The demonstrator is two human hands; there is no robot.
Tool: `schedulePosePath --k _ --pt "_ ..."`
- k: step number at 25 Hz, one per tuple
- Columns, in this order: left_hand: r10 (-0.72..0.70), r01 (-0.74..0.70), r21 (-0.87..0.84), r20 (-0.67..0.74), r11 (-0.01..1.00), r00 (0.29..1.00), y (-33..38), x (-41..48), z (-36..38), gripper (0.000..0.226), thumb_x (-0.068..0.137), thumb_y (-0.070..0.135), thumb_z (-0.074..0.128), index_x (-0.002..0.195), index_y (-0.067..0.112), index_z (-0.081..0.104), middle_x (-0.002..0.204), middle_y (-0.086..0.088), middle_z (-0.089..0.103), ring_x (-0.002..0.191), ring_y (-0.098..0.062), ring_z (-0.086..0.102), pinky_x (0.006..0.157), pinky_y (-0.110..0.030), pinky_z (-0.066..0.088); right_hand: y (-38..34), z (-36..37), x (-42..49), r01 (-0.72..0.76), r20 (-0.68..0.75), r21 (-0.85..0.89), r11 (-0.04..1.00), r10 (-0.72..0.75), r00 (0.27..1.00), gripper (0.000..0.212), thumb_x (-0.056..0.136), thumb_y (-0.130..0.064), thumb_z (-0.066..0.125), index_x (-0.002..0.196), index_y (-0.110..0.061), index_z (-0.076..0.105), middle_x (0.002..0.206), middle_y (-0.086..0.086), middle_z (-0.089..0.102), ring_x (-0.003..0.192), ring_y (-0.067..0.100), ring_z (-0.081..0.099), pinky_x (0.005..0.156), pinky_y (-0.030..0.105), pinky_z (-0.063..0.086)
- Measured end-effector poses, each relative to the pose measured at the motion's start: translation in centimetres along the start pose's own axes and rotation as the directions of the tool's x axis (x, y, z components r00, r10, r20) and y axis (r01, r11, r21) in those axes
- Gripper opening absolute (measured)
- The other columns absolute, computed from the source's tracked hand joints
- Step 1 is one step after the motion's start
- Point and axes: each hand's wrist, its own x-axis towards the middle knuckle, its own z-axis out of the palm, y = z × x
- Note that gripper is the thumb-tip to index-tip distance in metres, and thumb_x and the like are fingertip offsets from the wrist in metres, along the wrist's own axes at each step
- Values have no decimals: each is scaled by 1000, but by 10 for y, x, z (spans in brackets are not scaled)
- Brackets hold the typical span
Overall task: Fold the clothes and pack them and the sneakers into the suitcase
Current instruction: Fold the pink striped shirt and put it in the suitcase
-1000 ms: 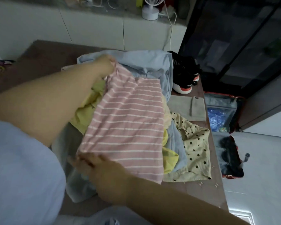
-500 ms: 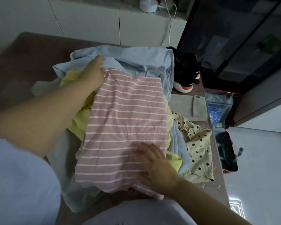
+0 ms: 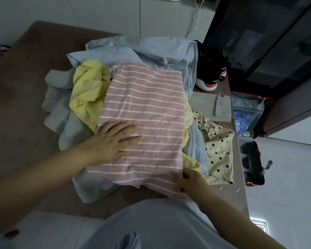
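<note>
Brown table [image 3: 29, 90]: whole clothes pile is carried on it. Red-edged suitcase [image 3: 251, 94] is seen lying open on the floor, just off the table's right edge; dark items and a blue bag are already in it, none of this pile.

Light blue shirt [image 3: 142, 49] is bunched at the far side and under the pile. Pink striped shirt [image 3: 145, 105] is laid on top, roughly rectangular, part-folded, far edge touching the blue shirt. Yellow garment [image 3: 86, 87] is crumpled beside its left edge. Polka-dot garment [image 3: 217, 146] and a flat grey piece [image 3: 210, 105] lie to the right. Sneakers [image 3: 210, 69] are parked at the far right corner of the table, not packed.

Left hand [image 3: 111, 141]: laid flat, fingers straight, pressed on the near-left of the striped shirt. Right hand [image 3: 188, 178]: near-right corner is pinched, thumb on top, fingers apparently tucked under the hem.

Handling, judged: thin jersey, light, limp, no stiffness; the uneven pile below means creases will be picked up and edges will slide. Best taken at both near corners or along the hem, held taut, the fold line pinned by a flat palm. Lifting is best done from underneath with both hands, or the fold will be lost on the way to the suitcase.
</note>
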Motion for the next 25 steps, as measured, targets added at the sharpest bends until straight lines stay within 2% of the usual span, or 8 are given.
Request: schedulePosePath --k 4,7,9,11,16,20,23,25 --pt "125 -127 -58 -32 990 992 20 1 -23 58 93 53 33 144 26 28 145 9 33 124 -17 37 106 -29 15 -5 0 -17 -19 35 172 985 13 999 28 91 -5 52 119 -10 49 94 9 65 70 10 65 50 14 49" --pt "49 -43 -202 26 978 998 54 -13 -38 84 74 79 35 137 23 37 131 9 46 117 -11 39 105 -24 9 -16 2 -34 109 14 330 937 -121 993 54 88 5 54 120 -35 38 67 -1 70 57 5 66 49 16 50" --pt "-60 69 -179 57 981 997 69 -23 -36 104 63 90 31 142 22 30 135 6 45 121 -12 36 109 -32 9 -30 3 -43 238 -8 322 916 -249 969 52 89 4 54 113 -42 47 62 -3 68 60 8 65 56 26 56" --pt "-163 174 -160 77 972 984 83 -29 -30 106 62 88 37 142 19 28 133 0 51 123 -14 38 110 -44 12 -39 3 -44 301 -17 365 881 -316 949 34 90 0 53 97 -30 67 64 0 63 66 17 59 75 45 57" --pt "-455 423 -170 -283 890 844 90 -28 -14 54 73 46 56 116 14 46 105 -9 67 104 -20 49 111 -46 18 -63 -8 -48 224 13 647 729 -304 952 25 92 4 44 86 -5 66 71 5 70 66 12 67 59 19 54" --pt "-436 395 -185 -338 900 834 64 -25 -26 29 73 31 51 97 15 58 81 -3 69 84 -18 57 111 -35 19 -72 -33 -40 283 -87 693 663 -312 946 18 83 1 49 91 -2 66 79 7 72 70 12 69 63 19 56" --pt "-441 358 -339 -210 870 873 29 -14 -61 38 74 35 48 90 7 68 76 -7 69 77 -20 60 89 -31 37 -78 -60 -31 329 -38 664 672 -409 912 31 79 5 51 108 -1 62 101 11 71 95 17 68 82 23 55" --pt "-503 405 -526 -53 748 862 4 1 -94 48 73 46 49 92 5 66 75 -3 65 67 -14 58 65 -31 43 -82 -76 -19 414 16 429 802 -465 885 42 78 13 56 115 -6 59 104 2 72 99 9 67 81 18 53"
